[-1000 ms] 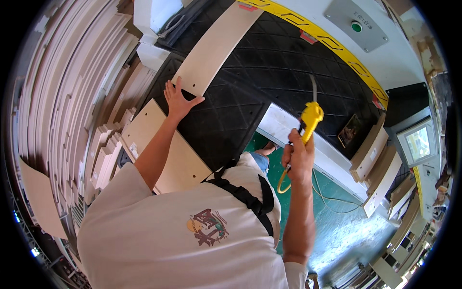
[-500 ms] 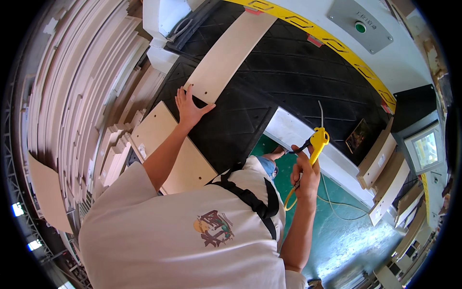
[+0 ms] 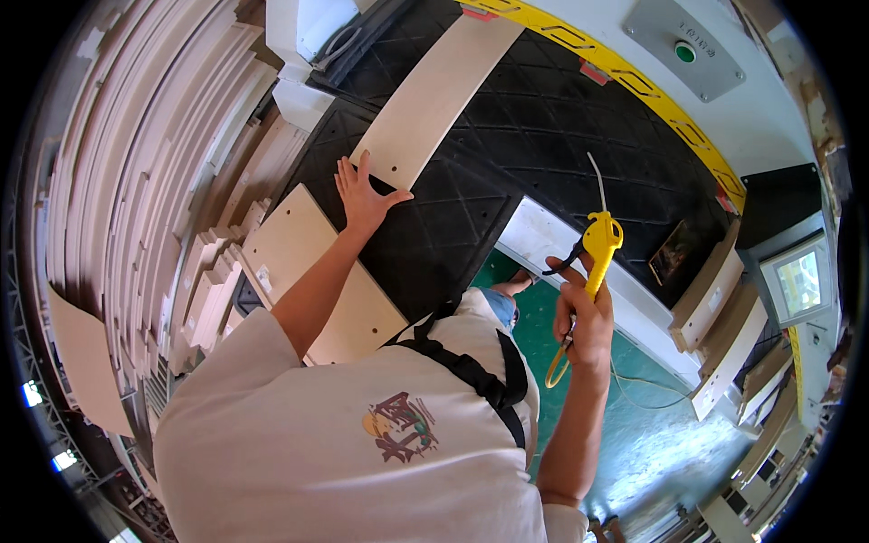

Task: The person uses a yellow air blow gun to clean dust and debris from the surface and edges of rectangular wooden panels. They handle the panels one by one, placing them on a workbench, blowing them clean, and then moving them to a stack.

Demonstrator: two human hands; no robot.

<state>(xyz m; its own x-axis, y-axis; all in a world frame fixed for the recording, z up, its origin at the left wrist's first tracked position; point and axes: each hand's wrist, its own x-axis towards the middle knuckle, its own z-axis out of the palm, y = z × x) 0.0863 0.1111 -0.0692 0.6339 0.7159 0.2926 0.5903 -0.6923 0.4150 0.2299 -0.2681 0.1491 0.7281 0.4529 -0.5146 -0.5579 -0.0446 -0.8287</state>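
My left hand (image 3: pixel 367 204) has its fingers and thumb spread against the near end of a long, pale wooden board (image 3: pixel 444 95), which lies on a black quilted-looking machine bed (image 3: pixel 552 118). A few small dark holes show near that end of the board. In my right hand (image 3: pixel 587 317) is a yellow air blow gun (image 3: pixel 601 237), held upright with its thin metal nozzle pointing up and slightly left. A yellow hose loops below the grip. The fingers wrap round the handle, near the black trigger.
A second pale panel (image 3: pixel 353 312) lies under my left forearm. Tall board stacks (image 3: pixel 154 154) stand at left. A yellow rail (image 3: pixel 652 100) and a panel with a green button (image 3: pixel 685 52) edge the far side. Boards (image 3: pixel 729 348) and a screen (image 3: pixel 798 281) stand right.
My right hand has shifted slightly right, and the blow gun's nozzle now leans further left. My left hand stays spread at the board's end.
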